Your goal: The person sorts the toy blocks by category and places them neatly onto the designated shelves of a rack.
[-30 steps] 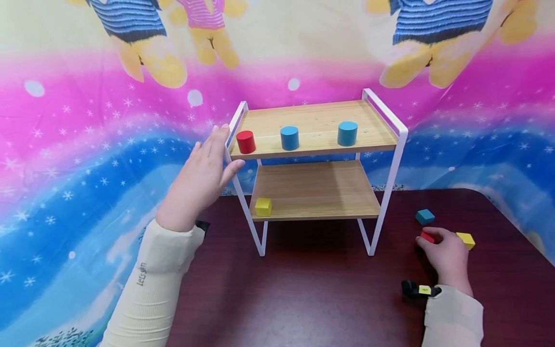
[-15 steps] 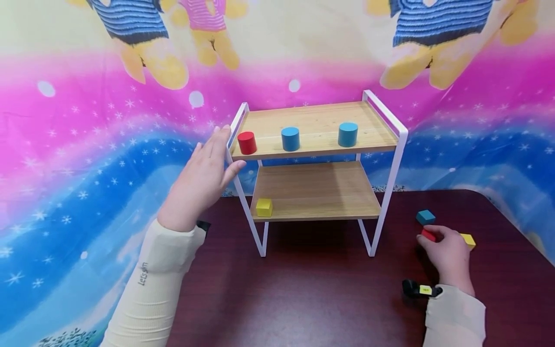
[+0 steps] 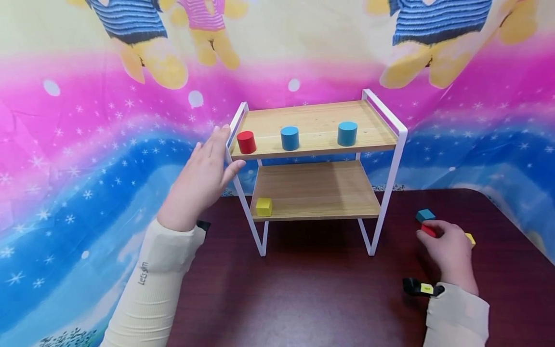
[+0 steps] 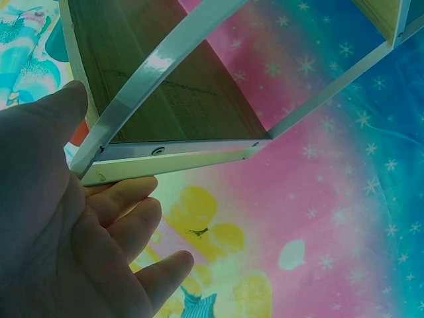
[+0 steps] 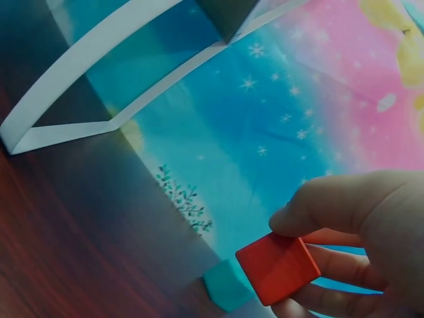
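Note:
Between thumb and fingers my right hand pinches a red block; in the right wrist view the red block shows one square face. Just behind it a blue block lies on the dark table, and a yellow block is partly hidden by the hand. My left hand, fingers straight, rests against the left side of a two-tier wooden shelf with a white frame. In the left wrist view the left hand has its thumb and fingers either side of the frame's corner.
Along the top tier's front stand a red cylinder, a blue cylinder and another blue cylinder. A yellow cube sits at the lower tier's left front. A printed cloth hangs behind the dark table.
The right hand has risen slightly with the red block, covering more of the yellow block. My left hand stays at the shelf's side.

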`<state>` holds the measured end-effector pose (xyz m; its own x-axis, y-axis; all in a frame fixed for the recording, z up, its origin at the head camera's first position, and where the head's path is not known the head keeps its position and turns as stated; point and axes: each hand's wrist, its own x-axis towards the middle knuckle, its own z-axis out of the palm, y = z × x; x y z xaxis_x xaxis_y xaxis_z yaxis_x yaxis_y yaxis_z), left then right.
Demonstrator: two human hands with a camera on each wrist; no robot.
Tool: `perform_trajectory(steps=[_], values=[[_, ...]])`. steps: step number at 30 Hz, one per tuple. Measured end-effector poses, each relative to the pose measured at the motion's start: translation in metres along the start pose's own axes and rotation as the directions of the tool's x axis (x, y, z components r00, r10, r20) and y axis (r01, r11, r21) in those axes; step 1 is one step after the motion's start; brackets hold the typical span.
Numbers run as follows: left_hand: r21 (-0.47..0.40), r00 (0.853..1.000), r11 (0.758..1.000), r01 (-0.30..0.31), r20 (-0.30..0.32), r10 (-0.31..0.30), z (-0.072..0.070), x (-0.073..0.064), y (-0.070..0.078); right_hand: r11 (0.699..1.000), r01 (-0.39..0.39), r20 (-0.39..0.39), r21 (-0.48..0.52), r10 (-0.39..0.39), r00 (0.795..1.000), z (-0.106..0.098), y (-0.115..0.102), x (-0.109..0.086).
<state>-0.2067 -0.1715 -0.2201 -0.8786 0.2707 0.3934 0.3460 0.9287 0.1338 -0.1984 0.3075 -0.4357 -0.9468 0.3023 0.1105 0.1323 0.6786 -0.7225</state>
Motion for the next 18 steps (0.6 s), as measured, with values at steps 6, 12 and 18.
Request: perform_trajectory(steps=[6,12,18], values=[[0.001,1.000,1.000,0.014,0.014,-0.014,0.000,0.000,0.001,0.999,0.031,-0.018,-0.017,-0.031,0.999,-0.008,-0.003,-0.003],[0.001,1.000,1.000,0.017,0.015,-0.017,0.000,-0.001,0.002,0.999,0.043,-0.018,-0.014,-0.043,0.999,-0.011,-0.005,-0.004],[-0.002,1.000,1.000,0.009,0.008,-0.009,0.000,-0.001,0.002,0.999,0.045,-0.012,-0.013,-0.045,0.999,-0.012,-0.006,-0.006]])
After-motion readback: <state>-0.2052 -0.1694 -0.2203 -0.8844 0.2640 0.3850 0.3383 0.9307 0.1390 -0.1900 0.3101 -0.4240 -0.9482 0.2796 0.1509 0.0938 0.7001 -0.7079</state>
